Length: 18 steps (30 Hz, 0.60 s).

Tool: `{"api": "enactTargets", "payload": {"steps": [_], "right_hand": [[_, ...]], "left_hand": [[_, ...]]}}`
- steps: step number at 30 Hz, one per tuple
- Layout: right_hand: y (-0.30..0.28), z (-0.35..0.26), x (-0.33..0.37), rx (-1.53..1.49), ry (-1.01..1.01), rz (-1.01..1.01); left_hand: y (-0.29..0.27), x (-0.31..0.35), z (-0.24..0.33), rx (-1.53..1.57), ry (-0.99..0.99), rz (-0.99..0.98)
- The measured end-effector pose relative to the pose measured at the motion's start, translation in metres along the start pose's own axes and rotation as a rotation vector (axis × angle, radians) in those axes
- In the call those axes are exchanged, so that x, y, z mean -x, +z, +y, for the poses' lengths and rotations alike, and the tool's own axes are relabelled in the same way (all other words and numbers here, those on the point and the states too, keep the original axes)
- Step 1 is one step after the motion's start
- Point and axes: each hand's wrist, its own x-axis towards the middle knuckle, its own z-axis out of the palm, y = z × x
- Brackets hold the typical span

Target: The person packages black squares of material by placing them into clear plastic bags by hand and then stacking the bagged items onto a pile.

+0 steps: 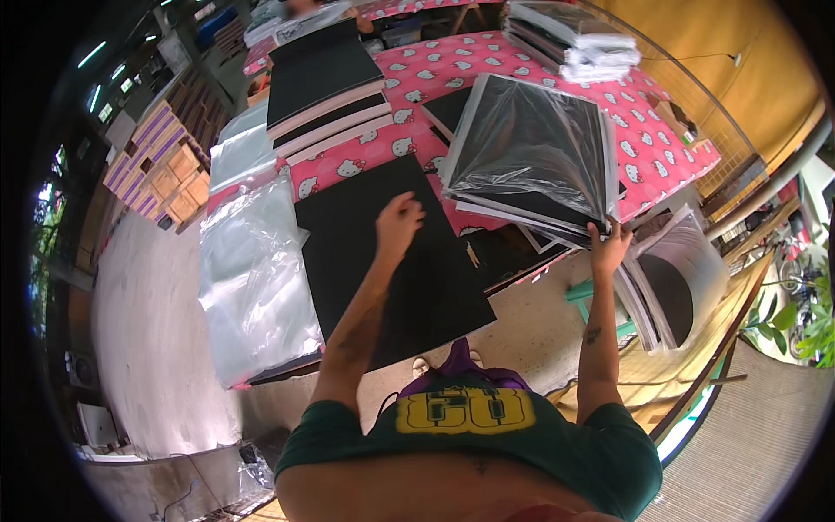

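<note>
My right hand (611, 249) is closed on the near right corner of a plastic-wrapped black board (531, 143). That board lies tilted on a pile of other boards, and clear film wrinkles over its face. Above a large bare black board (383, 296) hovers my left hand (400, 224), its fingers loosely bent and apart, with nothing visible in them. Left of this black board, clear plastic sleeves (257, 278) lie in a shiny pile along the table's side. Part of the pile under the wrapped board is hidden.
A pink patterned cloth (452, 61) covers the table. Stacked black boards (326, 74) stand at the far left, wrapped packs (570, 39) at the far right. Beside the table's right end lean wrapped boards (665, 287) near a green stool (581, 300). Cartons (165, 165) are piled left.
</note>
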Motion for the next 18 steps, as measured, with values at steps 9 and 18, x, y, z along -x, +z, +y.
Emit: {"api": "enactTargets", "payload": {"steps": [9,18], "right_hand": [[0.046,-0.167,0.114,-0.493,-0.338,-0.372],[0.062,-0.323,0.253,-1.744,0.719,-1.523]], "left_hand": [[-0.245,0.069,-0.129,-1.102,-0.369,0.0],[-0.168,0.112,0.019,-0.41,0.152,-0.092]]}}
